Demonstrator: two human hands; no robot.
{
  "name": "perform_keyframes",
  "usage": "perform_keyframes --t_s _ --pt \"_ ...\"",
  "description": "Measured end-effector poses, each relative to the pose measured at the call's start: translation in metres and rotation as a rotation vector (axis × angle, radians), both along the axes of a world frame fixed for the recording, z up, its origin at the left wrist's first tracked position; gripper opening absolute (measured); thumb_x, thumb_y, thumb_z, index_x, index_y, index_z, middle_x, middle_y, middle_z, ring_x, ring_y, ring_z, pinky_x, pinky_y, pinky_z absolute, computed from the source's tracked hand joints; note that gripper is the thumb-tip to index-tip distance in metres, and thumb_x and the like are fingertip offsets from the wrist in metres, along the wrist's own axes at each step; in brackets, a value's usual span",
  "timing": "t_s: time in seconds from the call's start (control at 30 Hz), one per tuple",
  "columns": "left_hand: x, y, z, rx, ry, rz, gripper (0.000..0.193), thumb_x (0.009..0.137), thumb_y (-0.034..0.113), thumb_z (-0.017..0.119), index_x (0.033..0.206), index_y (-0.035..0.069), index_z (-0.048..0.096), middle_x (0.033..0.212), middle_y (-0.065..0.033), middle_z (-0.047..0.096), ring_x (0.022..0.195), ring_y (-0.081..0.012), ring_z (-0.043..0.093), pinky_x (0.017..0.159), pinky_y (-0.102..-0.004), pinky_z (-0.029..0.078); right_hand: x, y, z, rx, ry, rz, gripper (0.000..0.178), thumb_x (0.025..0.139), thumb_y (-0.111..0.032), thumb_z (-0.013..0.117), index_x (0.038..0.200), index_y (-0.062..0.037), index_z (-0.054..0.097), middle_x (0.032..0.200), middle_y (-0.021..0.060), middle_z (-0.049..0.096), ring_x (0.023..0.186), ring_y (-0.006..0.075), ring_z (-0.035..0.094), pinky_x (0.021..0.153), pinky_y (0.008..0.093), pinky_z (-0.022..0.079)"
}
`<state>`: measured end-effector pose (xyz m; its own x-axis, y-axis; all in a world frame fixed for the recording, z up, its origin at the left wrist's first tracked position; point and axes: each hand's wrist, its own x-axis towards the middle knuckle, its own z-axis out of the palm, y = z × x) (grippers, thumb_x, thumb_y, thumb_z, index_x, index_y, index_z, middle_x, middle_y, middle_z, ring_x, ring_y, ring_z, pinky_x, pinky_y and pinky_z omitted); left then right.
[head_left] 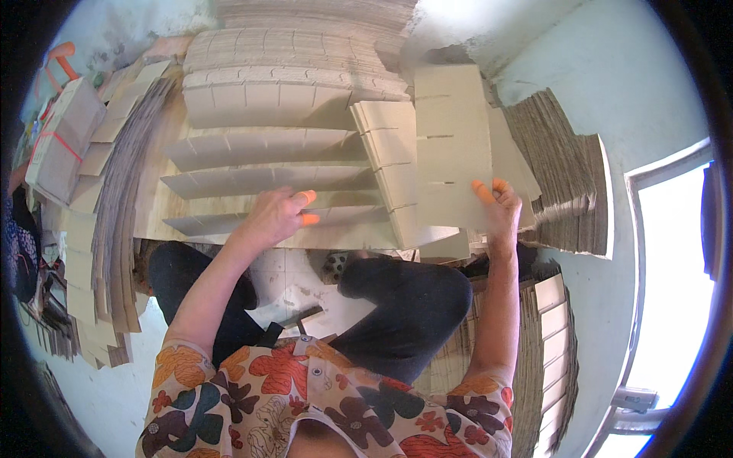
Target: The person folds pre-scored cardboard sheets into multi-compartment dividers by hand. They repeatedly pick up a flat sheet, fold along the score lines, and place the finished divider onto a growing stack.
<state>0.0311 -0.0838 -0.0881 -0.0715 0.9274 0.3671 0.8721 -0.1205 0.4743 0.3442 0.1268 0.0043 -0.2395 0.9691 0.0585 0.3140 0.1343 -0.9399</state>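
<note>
Orange covers sit on the thumb and a finger of each hand. My right hand (502, 208) pinches the lower right edge of a slotted cardboard sheet (453, 145), held up over the right end of the table. My left hand (279, 215) is at the nearest upright cardboard strip (200, 224), its covered fingertips apart on either side of the strip's top edge. Behind that strip stand a second strip (221, 182) and a third strip (229, 149), roughly parallel. A slanted group of slotted cardboard pieces (389, 168) meets their right ends.
Stacked slotted cardboard (286, 53) fills the back of the wooden table (156, 210). More cardboard piles stand at left (126, 164), right (553, 164) and lower right (534, 343). A carton (65, 141) is at far left. My legs are under the table's front edge; a bright doorway (676, 252) is at right.
</note>
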Motion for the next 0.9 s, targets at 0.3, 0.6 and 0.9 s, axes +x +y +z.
perform_keyframes --t_s 0.3,0.6,0.9 --pt "0.038 0.023 -0.004 0.011 0.004 -0.029 0.033 0.074 0.025 0.071 0.098 0.004 0.061 0.068 -0.0155 0.059 0.069 -0.0331 0.060 0.060 -0.0419 0.048 -0.064 -0.059 0.017 0.529 -0.507 0.321 0.049 0.078 -0.008 0.070 0.124 -0.0041 0.054 0.067 0.0216 0.058 0.051 0.0209 0.054 0.049 0.0327 0.044" --pt "0.043 0.039 -0.019 0.011 -0.035 -0.078 0.012 0.076 0.011 0.065 0.082 0.003 0.057 0.060 -0.0176 0.056 0.060 -0.0352 0.058 0.050 -0.0436 0.045 -0.076 -0.054 -0.020 0.506 -0.446 0.515 0.048 0.078 -0.003 0.064 0.124 -0.0014 0.051 0.068 0.0268 0.056 0.063 0.0400 0.057 0.056 0.0409 0.045" --pt "0.042 0.044 -0.021 0.050 -0.044 -0.051 0.004 0.071 0.002 0.058 0.074 0.003 0.056 0.058 -0.0188 0.054 0.057 -0.0373 0.057 0.049 -0.0456 0.044 -0.092 -0.042 -0.036 0.534 -0.595 0.629 0.046 0.077 -0.006 0.064 0.120 0.0027 0.051 0.075 0.0275 0.059 0.072 0.0431 0.058 0.063 0.0459 0.047"
